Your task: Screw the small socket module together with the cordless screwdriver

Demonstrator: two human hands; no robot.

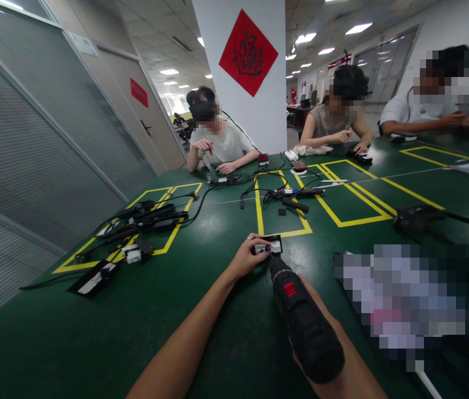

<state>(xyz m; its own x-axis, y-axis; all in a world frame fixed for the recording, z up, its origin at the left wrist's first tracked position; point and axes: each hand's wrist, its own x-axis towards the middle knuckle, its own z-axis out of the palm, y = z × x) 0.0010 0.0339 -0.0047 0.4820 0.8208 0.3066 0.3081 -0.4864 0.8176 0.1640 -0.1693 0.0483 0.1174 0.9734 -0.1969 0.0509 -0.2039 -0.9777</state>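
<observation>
Black and red-switched, the power drill gripped in the right hand met a small black-and-white piece well inside the green desk's far edge, where slipping off-centre could have jabbed the left fingers pinching it.

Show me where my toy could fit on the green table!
Between the cable pile and the left hand looks bare; so does the near table left of the left forearm. Crowded: the pile itself, the blurred items right of the drill, and loose cords farther back.
</observation>
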